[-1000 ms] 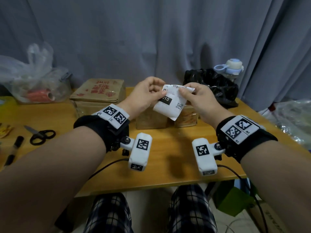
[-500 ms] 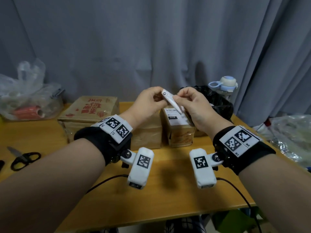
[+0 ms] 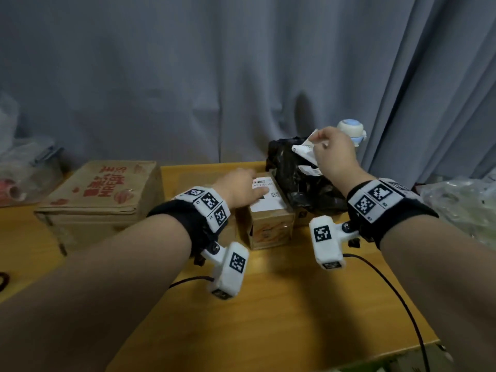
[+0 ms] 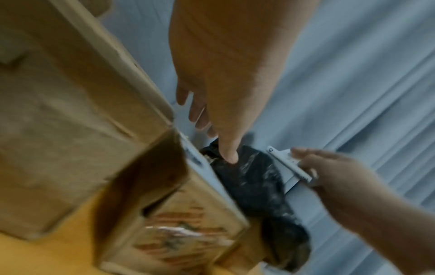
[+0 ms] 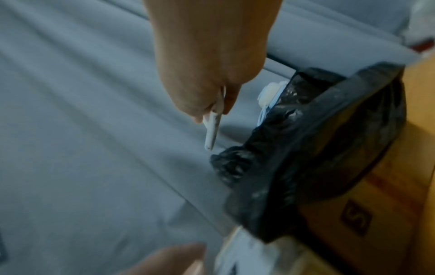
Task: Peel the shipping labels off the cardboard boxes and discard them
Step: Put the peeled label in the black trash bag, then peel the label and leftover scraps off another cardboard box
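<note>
The right hand (image 3: 334, 154) pinches a folded white paper label (image 3: 304, 151) above the crumpled black plastic bag (image 3: 300, 183); beside the bag, the left hand (image 3: 241, 187), fingers spread, rests on the small labelled cardboard box (image 3: 271, 226).

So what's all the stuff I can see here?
folded label: one, white, pinched above the black bag.
black bag: one, back right of table.
small box: one, brown, white label on top, table centre.
big box: one, brown, red print, left.
clear bags: far left and far right.
bottle: one, white-blue, behind the bag.
table: one, yellow wood.
curtain: grey, behind.
hands: left hand on small box; right hand pinching label.
</note>
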The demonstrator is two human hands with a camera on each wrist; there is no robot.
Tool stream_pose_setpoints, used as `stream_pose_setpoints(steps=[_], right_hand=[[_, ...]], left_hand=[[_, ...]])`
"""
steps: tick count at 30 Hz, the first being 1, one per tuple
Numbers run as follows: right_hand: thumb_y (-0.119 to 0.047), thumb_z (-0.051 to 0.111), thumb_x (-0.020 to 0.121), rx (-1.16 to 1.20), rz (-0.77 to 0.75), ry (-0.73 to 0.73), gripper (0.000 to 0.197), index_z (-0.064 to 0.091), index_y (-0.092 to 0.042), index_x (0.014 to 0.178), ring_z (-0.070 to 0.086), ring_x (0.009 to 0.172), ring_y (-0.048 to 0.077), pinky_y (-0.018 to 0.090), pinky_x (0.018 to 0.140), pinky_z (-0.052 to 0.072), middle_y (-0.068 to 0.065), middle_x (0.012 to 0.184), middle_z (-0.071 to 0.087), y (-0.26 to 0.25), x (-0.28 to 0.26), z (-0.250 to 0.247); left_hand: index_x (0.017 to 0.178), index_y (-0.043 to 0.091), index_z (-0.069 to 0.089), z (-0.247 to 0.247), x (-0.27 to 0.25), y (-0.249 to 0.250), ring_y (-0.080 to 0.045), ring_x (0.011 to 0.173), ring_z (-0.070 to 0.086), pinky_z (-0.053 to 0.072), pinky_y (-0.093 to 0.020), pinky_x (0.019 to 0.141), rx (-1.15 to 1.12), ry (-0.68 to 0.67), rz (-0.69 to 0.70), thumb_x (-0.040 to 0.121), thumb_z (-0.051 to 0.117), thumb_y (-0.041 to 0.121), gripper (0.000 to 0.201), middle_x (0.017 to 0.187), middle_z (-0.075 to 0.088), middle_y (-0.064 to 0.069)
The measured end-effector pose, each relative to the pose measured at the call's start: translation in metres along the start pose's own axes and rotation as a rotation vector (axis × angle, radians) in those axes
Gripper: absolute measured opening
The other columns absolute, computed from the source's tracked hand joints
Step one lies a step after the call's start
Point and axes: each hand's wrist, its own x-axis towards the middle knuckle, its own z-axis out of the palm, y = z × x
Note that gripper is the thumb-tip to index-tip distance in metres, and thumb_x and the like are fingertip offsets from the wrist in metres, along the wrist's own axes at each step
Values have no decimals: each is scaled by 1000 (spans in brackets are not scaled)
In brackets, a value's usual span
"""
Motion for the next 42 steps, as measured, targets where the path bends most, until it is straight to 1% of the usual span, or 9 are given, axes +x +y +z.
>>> stream_pose_setpoints(steps=[2, 6, 10, 16, 21, 27, 32, 37, 42], right_hand=[[4, 42, 89, -180, -71, 5, 32, 65, -1, 112, 55, 113, 27, 26, 100, 39, 15, 119, 60, 10, 8, 3], [-2, 46, 90, -392, -160, 8, 32, 61, -3, 118, 53, 113, 36, 40, 99, 42, 20, 121, 56, 20, 15, 14], [-23, 60, 87, -530, 48, -297, 24, 63, -18, 110, 56, 114, 34, 44, 99, 45, 12, 120, 62, 20, 10, 21], [-11, 61, 83, -383, 59, -139, 31, 57, 1, 111, 54, 112, 39, 39, 96, 43, 26, 116, 57, 11, 10, 25], [-33, 55, 85, -494, 131, -187, 33, 63, -10, 108, 54, 110, 41, 45, 95, 48, 22, 116, 59, 7, 7, 29], [-25, 53, 85, -499, -188, -48, 26, 62, -19, 109, 43, 118, 34, 44, 101, 30, 11, 119, 53, -17, -8, 24], [-39, 48, 88, -810, -488, -452, 24, 67, -27, 97, 51, 108, 22, 42, 97, 24, -4, 102, 67, -40, -36, 34], [-44, 37, 93, -922, -424, -843, 34, 63, -24, 90, 52, 113, 16, 50, 114, 4, -7, 94, 62, -38, -57, 46], [-39, 67, 82, -644, -257, -1058, 43, 53, -25, 120, 53, 106, 17, 33, 96, 44, -3, 122, 55, -40, -54, 45]], left_hand=[[138, 14, 40, 14, 0, -7, -28, 124, 48, 39, -43, 103, 153, -146, -9, 88, 41, 63, 70, 141, 47, -11], [149, 32, 16, 25, -5, -14, -24, 145, 17, 7, -49, 118, 308, -253, -3, 84, 21, 74, 77, 159, 15, -3], [149, 36, 17, 17, -9, -25, -24, 145, 17, 4, -49, 118, 263, -274, -39, 82, 25, 77, 79, 158, 17, 0], [148, 37, 19, 8, -22, -43, -23, 145, 19, 1, -52, 117, 201, -264, -52, 83, 31, 74, 76, 157, 23, 3], [148, 38, 18, 9, -27, -37, -24, 145, 18, 0, -55, 116, 196, -264, -67, 83, 30, 74, 74, 157, 22, 3], [147, 40, 18, 10, -28, -36, -26, 144, 18, -1, -58, 115, 189, -257, -69, 82, 29, 76, 75, 157, 22, 3], [143, 45, 25, 7, -36, -29, -28, 142, 23, 1, -61, 114, 198, -247, -38, 84, 32, 72, 65, 155, 29, 2], [135, 46, 41, -2, -44, -28, -26, 140, 24, -3, -60, 113, 244, -228, -18, 83, 43, 69, 57, 148, 38, 3], [131, 46, 47, -4, -51, -38, -25, 137, 24, 2, -56, 113, 234, -199, -36, 78, 49, 71, 59, 144, 40, 3]])
